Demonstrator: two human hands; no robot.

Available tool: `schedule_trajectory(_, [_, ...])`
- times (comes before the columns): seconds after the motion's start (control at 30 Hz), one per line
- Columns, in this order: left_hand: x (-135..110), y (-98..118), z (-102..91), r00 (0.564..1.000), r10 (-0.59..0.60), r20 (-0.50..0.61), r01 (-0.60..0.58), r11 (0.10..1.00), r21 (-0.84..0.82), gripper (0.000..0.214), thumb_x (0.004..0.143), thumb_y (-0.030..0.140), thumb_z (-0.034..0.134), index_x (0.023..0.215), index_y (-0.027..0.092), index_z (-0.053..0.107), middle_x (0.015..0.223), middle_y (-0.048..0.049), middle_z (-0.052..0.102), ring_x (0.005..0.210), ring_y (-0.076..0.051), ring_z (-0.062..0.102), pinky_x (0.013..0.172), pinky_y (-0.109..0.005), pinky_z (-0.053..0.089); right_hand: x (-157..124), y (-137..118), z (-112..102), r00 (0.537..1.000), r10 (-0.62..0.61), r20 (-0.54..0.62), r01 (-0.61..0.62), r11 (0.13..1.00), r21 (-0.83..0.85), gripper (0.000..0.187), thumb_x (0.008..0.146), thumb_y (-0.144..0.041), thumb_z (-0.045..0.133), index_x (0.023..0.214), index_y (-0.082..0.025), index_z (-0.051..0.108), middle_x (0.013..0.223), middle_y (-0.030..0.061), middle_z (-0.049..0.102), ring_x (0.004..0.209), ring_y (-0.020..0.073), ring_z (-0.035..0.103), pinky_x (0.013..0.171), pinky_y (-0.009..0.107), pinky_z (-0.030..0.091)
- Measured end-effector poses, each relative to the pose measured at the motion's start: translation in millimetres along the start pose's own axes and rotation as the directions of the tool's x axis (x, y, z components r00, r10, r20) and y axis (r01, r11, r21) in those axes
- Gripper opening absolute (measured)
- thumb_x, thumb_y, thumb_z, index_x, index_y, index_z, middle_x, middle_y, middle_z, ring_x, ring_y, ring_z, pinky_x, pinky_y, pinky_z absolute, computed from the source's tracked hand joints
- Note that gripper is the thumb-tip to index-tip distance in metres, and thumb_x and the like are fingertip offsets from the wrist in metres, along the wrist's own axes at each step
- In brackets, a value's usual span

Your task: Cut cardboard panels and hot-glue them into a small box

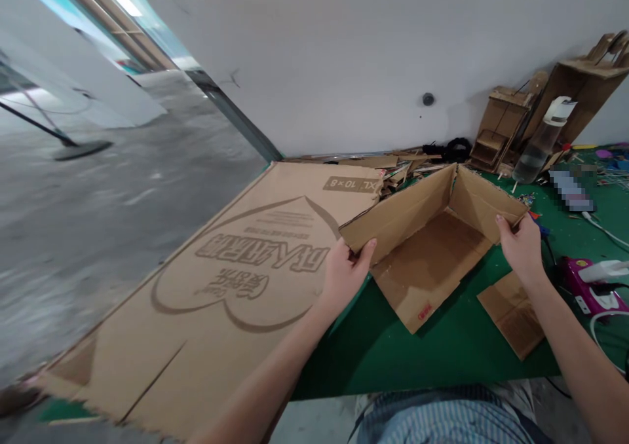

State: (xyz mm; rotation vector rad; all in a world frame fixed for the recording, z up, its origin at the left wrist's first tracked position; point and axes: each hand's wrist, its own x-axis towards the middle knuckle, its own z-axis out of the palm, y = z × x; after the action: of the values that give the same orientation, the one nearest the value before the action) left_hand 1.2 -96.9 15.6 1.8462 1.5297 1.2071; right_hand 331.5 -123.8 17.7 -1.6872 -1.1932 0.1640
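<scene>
Above the green worktop [363, 346], right of centre, the left hand [346, 270] and right hand [523, 246] gripped folded cardboard [432, 257], apparently shaping it, the next move seemingly needing steady support.

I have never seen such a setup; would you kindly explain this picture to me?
There is no machine: a person works bare-handed, seen from a camera worn on the head, looking forward and down. The left hand and right hand grip a folded cardboard piece with two raised walls, one hand on each. On the green table, a large printed cardboard sheet lies to the left; to the right are a smaller cardboard piece, a phone and a clear bottle.
</scene>
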Motion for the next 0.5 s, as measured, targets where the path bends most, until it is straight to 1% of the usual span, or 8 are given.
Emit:
schedule_trajectory(0.17, [-0.5,2.0,0.1,1.0,-0.013,0.004,0.013,0.999,-0.038,0.035,0.086,0.047,0.059,0.101,0.016,0.067,0.099,-0.0131,0.074,0.098,-0.03,0.069,0.086,-0.038,0.055,-0.4,-0.2,0.4,1.0,-0.019,-0.018,0.018,0.998,-0.064,0.036,0.085,-0.039,0.056,0.107,-0.013,0.066,0.106,0.0194,0.072,0.098,0.0307,0.068,0.088,0.045,0.051])
schedule_trajectory(0.27, [-0.3,1.8,0.2,1.0,-0.007,0.011,0.008,0.999,-0.037,0.034,0.087,0.046,0.058,0.101,0.016,0.066,0.1,-0.0134,0.074,0.099,-0.03,0.069,0.088,-0.039,0.054,-2.5,0.2,-0.5,1.0,-0.025,-0.001,0.025,0.994,-0.107,0.035,0.086,-0.039,0.054,0.106,-0.013,0.066,0.105,0.0202,0.072,0.098,0.0315,0.068,0.088,0.044,0.05])
schedule_trajectory(0.4, [-0.5,2.1,0.2,1.0,0.009,0.027,-0.008,1.0,-0.019,0.04,0.089,0.047,0.055,0.109,0.014,0.065,0.107,-0.015,0.073,0.108,-0.03,0.066,0.095,-0.041,0.052,-4.8,1.0,0.1,0.999,-0.005,0.052,0.015,0.982,-0.189,0.035,0.087,-0.041,0.052,0.104,-0.013,0.065,0.098,0.0201,0.072,0.09,0.0334,0.068,0.083,0.046,0.051])
schedule_trajectory(0.5, [-1.0,3.5,-0.7,0.999,-0.001,0.04,0.001,1.0,0.001,0.045,0.088,0.048,0.056,0.113,0.012,0.064,0.11,-0.0154,0.072,0.113,-0.03,0.064,0.1,-0.042,0.05,-3.8,2.5,2.0,0.999,-0.006,0.049,0.016,0.979,-0.202,0.038,0.087,-0.043,0.051,0.108,-0.014,0.063,0.096,0.0193,0.072,0.088,0.0338,0.068,0.08,0.046,0.051])
